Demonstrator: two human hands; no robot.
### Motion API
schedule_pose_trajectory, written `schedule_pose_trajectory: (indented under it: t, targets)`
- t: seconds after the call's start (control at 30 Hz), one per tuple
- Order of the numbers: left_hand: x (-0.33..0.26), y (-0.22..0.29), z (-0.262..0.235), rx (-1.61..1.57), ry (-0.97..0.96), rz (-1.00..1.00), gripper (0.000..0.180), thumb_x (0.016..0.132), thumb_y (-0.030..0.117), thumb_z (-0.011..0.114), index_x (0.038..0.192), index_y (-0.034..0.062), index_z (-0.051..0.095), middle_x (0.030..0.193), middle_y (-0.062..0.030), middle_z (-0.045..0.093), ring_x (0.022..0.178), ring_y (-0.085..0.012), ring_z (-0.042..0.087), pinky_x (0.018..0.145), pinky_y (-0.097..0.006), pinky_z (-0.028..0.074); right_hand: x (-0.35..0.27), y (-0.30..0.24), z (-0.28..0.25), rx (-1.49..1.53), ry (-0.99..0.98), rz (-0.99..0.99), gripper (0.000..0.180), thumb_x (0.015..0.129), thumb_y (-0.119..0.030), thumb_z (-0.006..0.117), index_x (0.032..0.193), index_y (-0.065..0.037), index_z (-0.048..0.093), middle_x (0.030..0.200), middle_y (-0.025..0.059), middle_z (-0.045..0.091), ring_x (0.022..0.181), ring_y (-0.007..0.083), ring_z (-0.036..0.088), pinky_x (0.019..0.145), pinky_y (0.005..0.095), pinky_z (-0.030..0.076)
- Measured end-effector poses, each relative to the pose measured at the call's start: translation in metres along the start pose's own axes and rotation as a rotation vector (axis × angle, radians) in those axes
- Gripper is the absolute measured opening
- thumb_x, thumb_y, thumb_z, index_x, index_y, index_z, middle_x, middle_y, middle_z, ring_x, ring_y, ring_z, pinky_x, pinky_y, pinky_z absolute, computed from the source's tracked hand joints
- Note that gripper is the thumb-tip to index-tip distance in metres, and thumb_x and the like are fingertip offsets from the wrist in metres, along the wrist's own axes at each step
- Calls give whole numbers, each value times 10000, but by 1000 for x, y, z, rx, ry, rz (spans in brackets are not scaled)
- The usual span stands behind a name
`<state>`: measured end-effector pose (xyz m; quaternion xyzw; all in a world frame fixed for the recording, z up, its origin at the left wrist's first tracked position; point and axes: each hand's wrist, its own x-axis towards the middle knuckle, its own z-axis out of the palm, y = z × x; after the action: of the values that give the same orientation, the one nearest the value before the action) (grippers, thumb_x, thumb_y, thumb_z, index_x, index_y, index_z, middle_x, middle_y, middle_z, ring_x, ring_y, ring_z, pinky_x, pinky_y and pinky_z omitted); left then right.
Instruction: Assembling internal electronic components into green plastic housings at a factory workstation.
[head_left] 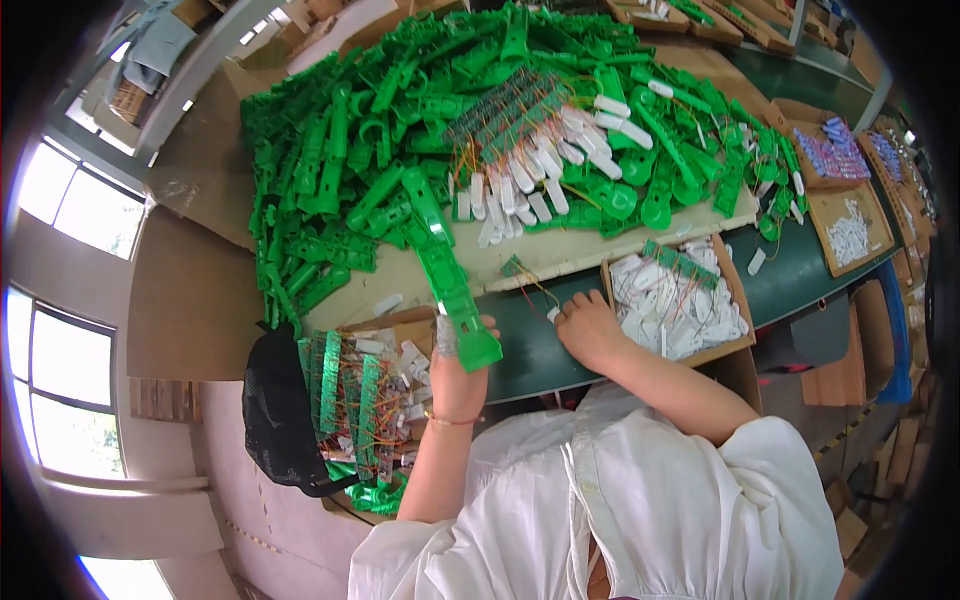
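My left hand (459, 383) is closed around the lower end of a long green plastic housing (447, 284), which tilts up and away toward the heap. A wrapping of grey tape or cloth covers one finger. On the dark green table to the right, my right hand (590, 326) rests with curled fingers, its fingertips at a small white plastic piece (553, 314). Thin wires run from near that piece to a small green circuit board (512, 266) lying at the edge of the cardboard. The palm side of my right hand is hidden.
A large heap of green housings (330, 150) fills the far side, with wired circuit boards (510, 115) and white pieces on top. A box of white parts (735, 325) stands right of my right hand. More wired boards (370, 400) sit in a box at left, beside a black bag (285, 410).
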<state>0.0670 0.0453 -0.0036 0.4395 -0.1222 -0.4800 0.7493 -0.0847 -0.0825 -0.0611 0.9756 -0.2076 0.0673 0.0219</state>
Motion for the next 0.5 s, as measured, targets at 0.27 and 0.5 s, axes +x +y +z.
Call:
schedule_pose_trajectory:
  t: [0.27,0.5]
  targets:
    - [12,9,-10,-18,-4,45,370,922,278,418,1217,54,430,1132,-142,541,987,-237,553,810,-333,471,18,20,-27,380,140,105,219,668,-140,669,863,-58,611,855,64,570,850,260,524,726,373,420]
    - [8,19,-19,-225,-157,-53,413,897,267,396,1244,45,422,1074,-95,561,880,-213,574,772,-354,477,86,16,-12,344,114,59,411,705,-72,632,1105,-59,538,1122,101,526,959,299,524,807,378,450]
